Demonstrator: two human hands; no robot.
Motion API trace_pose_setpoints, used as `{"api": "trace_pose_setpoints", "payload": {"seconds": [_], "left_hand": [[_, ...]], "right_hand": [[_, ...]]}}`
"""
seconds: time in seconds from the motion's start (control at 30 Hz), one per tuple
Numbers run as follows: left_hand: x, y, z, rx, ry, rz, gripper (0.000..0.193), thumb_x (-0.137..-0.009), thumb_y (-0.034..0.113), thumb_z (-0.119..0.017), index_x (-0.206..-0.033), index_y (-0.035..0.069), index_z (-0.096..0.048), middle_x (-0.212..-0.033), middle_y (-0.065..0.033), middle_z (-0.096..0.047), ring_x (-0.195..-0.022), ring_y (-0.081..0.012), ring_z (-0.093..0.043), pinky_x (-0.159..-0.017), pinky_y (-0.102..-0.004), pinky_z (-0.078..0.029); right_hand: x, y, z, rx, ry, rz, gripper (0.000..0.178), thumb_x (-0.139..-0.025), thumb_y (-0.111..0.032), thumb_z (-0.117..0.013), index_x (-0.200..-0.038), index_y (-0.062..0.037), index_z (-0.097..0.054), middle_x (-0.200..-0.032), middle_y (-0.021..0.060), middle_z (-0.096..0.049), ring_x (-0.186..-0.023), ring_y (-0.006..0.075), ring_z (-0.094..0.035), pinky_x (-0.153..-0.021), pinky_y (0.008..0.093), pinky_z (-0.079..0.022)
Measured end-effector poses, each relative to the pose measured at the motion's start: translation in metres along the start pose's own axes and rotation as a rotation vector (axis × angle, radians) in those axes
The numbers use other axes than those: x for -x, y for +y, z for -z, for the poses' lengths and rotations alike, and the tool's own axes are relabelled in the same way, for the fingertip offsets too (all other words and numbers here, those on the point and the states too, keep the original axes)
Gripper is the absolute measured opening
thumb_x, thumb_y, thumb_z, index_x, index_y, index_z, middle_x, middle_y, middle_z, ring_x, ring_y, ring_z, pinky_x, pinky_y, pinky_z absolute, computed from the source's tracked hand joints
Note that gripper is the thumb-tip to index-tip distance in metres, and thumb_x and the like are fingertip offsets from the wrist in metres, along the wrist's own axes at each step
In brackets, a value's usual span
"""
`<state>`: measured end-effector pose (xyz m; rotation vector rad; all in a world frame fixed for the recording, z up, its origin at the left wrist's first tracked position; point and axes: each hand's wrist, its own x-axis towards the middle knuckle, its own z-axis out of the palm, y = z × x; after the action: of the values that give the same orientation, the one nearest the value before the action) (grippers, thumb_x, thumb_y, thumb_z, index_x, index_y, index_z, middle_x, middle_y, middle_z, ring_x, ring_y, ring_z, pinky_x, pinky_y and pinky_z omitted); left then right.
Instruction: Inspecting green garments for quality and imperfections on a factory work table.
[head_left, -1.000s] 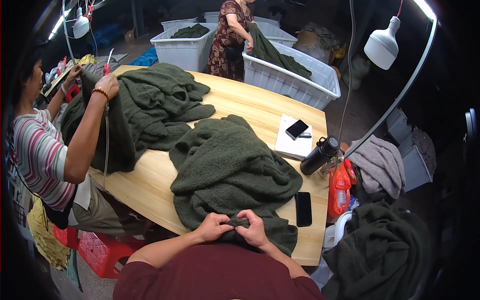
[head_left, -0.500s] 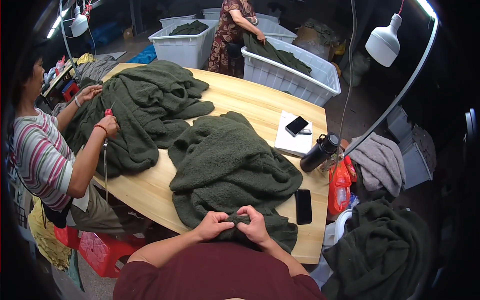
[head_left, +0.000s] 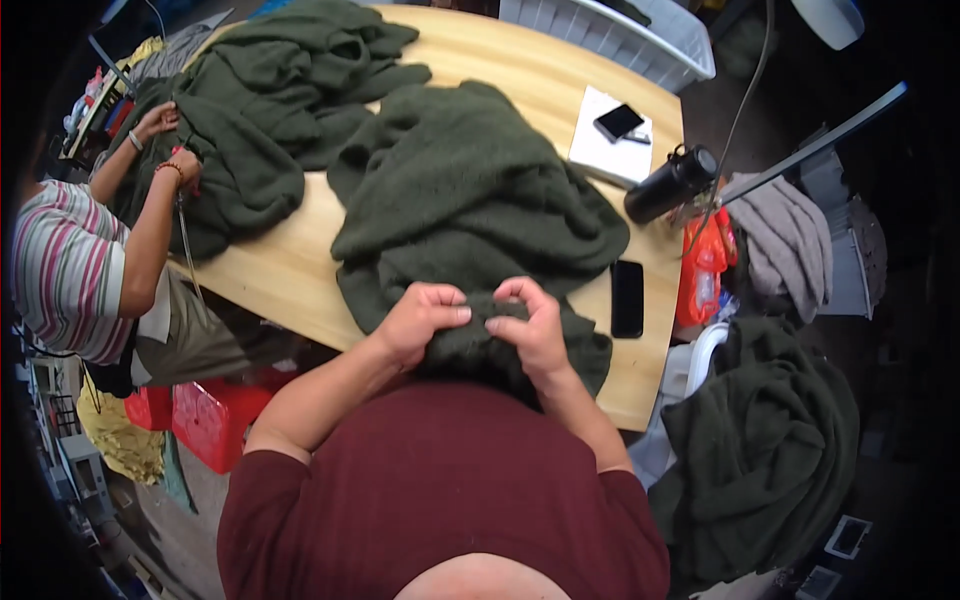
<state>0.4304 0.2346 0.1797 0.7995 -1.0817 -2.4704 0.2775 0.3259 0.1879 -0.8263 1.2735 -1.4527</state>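
Note:
A dark green, fuzzy knit garment (head_left: 470, 190) lies heaped on the wooden table in front of me, its near edge hanging by my body. My left hand (head_left: 418, 318) pinches that near edge between thumb and fingers. Just to its right, my right hand (head_left: 530, 325) grips the same edge, thumb toward the left one. A small gap of cloth shows between the two thumbs. What the fingertips press underneath is hidden.
At the left, a co-worker in a striped shirt (head_left: 75, 260) handles another green heap (head_left: 240, 130) with a red-handled tool. A phone (head_left: 627, 300), a black bottle (head_left: 672, 185) and white paper (head_left: 590, 135) lie right. More green cloth (head_left: 760, 430) fills a bin beside the table.
My view has tipped downward, so the table sits higher in the picture and the standing person is out of sight. My hands have spread slightly apart along the cloth edge.

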Motion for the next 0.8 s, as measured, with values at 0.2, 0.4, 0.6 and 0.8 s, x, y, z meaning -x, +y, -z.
{"api": "trace_pose_setpoints", "payload": {"seconds": [0.2, 0.4, 0.6, 0.8], "left_hand": [[-0.006, -0.001, 0.004, 0.098, -0.015, -0.028, 0.005, -0.08, 0.004, -0.056, -0.08, 0.0, -0.058, -0.076, -0.0066, -0.062, -0.067, -0.0112, -0.058, -0.065, -0.0243, -0.048], [0.004, -0.007, 0.004, 0.086, 0.006, -0.059, 0.006, -0.081, 0.005, -0.056, -0.079, 0.0, -0.058, -0.075, -0.0056, -0.062, -0.066, -0.0104, -0.057, -0.063, -0.0234, -0.047], [0.013, 0.001, 0.0, -0.107, 0.035, -0.059, 0.005, -0.078, 0.004, -0.061, -0.075, 0.0, -0.061, -0.07, -0.0016, -0.06, -0.063, -0.0059, -0.053, -0.059, -0.0207, -0.045], [0.014, 0.006, 0.0, -0.463, -0.014, -0.107, 0.004, -0.072, 0.001, -0.065, -0.073, -0.001, -0.062, -0.066, 0.0014, -0.058, -0.061, -0.0035, -0.05, -0.055, -0.0193, -0.042]], "right_hand": [[-0.007, -0.001, 0.001, -0.218, 0.026, -0.085, 0.028, -0.061, 0.003, -0.061, -0.088, -0.0044, -0.053, -0.083, 0.0, -0.052, -0.075, 0.0071, -0.05, -0.07, 0.019, -0.04], [0.003, 0.002, 0.004, -0.306, -0.005, -0.141, 0.028, -0.064, 0.0, -0.062, -0.091, -0.0037, -0.053, -0.083, 0.0016, -0.056, -0.075, 0.0078, -0.052, -0.072, 0.0198, -0.041], [0.003, 0.003, 0.008, -0.251, -0.025, -0.055, 0.028, -0.068, 0.002, -0.062, -0.094, -0.0026, -0.051, -0.081, 0.0017, -0.058, -0.073, 0.0061, -0.053, -0.069, 0.0186, -0.042], [0.0, -0.002, 0.014, -0.108, -0.015, 0.041, 0.022, -0.07, 0.003, -0.063, -0.088, -0.0032, -0.053, -0.077, -0.0007, -0.056, -0.067, 0.0024, -0.05, -0.061, 0.015, -0.04]]}}
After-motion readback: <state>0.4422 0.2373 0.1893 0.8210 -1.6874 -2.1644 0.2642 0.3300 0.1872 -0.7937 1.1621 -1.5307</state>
